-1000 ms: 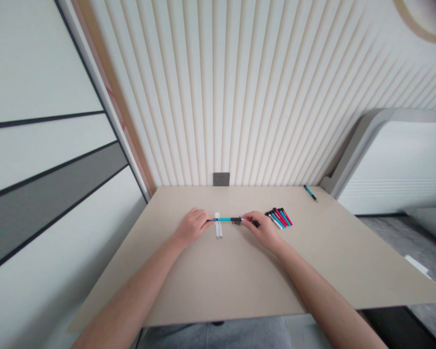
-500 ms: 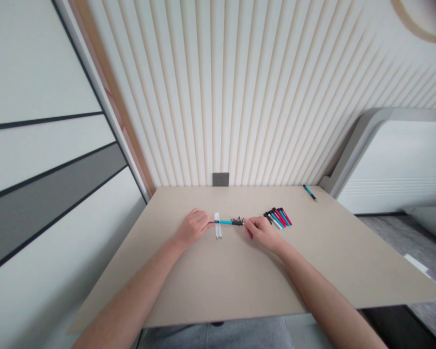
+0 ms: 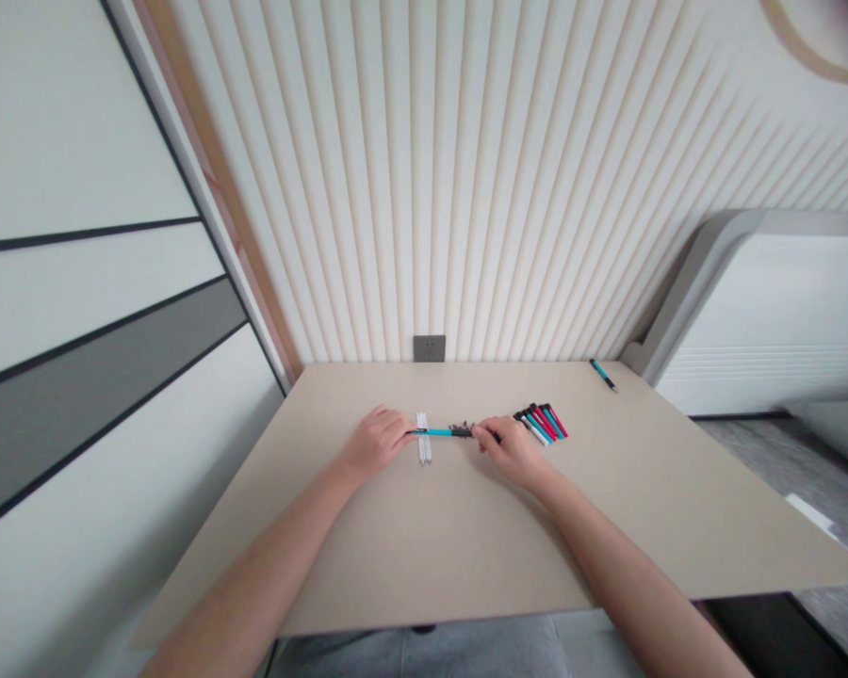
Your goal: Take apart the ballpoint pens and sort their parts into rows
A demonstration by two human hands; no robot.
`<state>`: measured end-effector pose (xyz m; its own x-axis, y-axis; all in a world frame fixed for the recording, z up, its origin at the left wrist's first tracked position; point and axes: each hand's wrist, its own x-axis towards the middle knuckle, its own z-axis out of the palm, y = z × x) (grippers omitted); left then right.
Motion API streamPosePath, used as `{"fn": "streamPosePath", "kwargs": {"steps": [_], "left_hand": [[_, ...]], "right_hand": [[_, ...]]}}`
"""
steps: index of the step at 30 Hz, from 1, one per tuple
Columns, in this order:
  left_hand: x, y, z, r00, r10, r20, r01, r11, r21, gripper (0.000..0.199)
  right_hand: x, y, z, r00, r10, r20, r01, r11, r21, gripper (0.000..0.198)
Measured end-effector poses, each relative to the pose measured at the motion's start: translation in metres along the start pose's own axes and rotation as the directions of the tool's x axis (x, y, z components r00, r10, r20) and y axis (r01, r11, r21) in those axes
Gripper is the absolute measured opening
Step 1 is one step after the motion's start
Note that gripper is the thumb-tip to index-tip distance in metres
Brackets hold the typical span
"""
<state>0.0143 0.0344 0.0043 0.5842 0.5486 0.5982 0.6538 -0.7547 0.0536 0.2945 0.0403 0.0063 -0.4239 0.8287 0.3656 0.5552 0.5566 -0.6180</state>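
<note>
A blue and black pen [image 3: 438, 432] spans the gap between my two hands, lying nearly level across the view. My left hand [image 3: 380, 441] is closed on its left end. The fingers of my right hand [image 3: 505, 446] pinch its black right end, and the tip is hidden behind them. Several white pen refills [image 3: 425, 450] lie side by side below the pen, close to my left hand. Behind the pen's black end is a small heap of dark parts [image 3: 464, 425], too small to make out.
Several pen barrels [image 3: 546, 424] in red, blue and white with black ends lie to the right of my right hand. A blue and black pen [image 3: 603, 375] rests near the table's [image 3: 438, 546] back right corner. A socket [image 3: 430, 348] is on the ribbed wall behind.
The fingers of my right hand have shifted slightly around the pen's tip, covering more of it. My left hand and the things on the table have stayed put.
</note>
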Motion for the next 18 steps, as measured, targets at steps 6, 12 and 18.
{"fn": "streamPosePath", "kwargs": {"steps": [6,12,18], "left_hand": [[0.0002,0.0014,0.0002,1.0,0.024,-0.004,-0.024,1.0,0.003,0.013],[0.0002,0.0013,0.0013,1.0,-0.008,0.004,0.008,1.0,-0.004,0.013],[-0.0029,-0.0059,0.0004,0.996,-0.093,0.005,0.093,0.996,-0.006,0.026]], "right_hand": [[-0.0008,-0.0013,-0.0019,0.998,-0.035,-0.044,0.035,0.999,0.005,0.032],[-0.0003,0.0015,0.0037,0.987,-0.161,0.012,0.161,0.986,-0.044,0.022],[0.0006,0.0056,0.0001,0.991,-0.111,-0.072,0.104,0.989,-0.101,0.021]]}}
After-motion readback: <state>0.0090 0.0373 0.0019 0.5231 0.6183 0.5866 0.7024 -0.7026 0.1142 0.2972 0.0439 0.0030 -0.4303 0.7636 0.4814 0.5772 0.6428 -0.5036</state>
